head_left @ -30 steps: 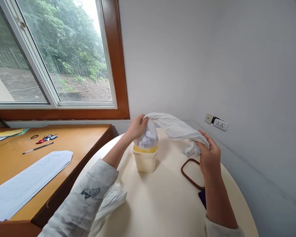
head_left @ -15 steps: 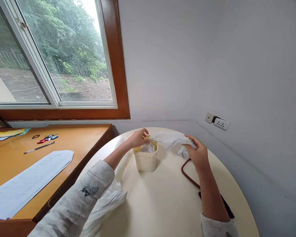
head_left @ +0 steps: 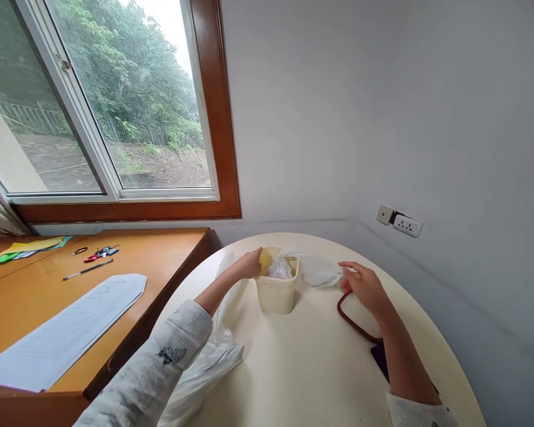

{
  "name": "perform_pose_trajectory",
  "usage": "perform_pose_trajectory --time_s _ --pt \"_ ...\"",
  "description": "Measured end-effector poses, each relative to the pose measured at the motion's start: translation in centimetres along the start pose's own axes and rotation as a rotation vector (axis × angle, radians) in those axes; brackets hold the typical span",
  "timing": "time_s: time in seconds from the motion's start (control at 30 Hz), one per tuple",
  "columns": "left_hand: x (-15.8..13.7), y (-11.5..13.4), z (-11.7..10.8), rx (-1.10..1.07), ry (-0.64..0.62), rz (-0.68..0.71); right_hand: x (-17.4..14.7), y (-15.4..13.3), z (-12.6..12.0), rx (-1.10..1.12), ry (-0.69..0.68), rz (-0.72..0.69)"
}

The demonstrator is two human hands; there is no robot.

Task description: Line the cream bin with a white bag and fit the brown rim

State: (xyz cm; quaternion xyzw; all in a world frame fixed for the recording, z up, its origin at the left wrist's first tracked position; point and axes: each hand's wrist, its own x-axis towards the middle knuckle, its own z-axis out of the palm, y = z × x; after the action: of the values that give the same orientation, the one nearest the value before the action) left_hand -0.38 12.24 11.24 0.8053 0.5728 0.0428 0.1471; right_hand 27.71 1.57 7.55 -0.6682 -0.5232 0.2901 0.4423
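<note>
A small cream plastic bin stands on the round table, with a bunched white plastic bag inside it. My left hand is closed on the bin's left rim, its fingertips partly hidden. From the bin, the bag's loose tail spreads over the tabletop to the right. Beside the end of that tail, my right hand has its index finger stretched out and its thumb apart, with some finger blur. Another translucent plastic bag lies crumpled beneath and beside my left forearm.
On the cream round table, a brown loop handle joins a dark flat item partly under my right forearm. The wooden desk at left holds papers, a pen and keys. A wall socket is at right.
My left hand has moved from the bag's gathered neck down to the bin's left rim. My right hand has lowered, and the bag tail it held now lies flatter. The view has shifted slightly.
</note>
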Motion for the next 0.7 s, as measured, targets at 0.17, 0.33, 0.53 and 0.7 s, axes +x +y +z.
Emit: perform_pose_trajectory --time_s 0.17,0.33,0.53,0.7 --pt "-1.0 0.9 -0.3 -0.001 -0.051 0.072 -1.0 -0.4 3.0 0.247 -0.324 0.215" --pt "-2.6 1.6 -0.3 -0.021 -0.058 0.151 0.0 1.0 5.0 0.582 -0.227 0.171" --pt "-4.1 3.8 0.2 -0.014 0.08 0.292 2.5 0.2 4.9 0.746 -0.026 -0.017" --pt "-3.7 5.7 1.2 -0.014 -0.074 0.374 3.3 -3.7 4.5 0.904 -0.056 -0.143"
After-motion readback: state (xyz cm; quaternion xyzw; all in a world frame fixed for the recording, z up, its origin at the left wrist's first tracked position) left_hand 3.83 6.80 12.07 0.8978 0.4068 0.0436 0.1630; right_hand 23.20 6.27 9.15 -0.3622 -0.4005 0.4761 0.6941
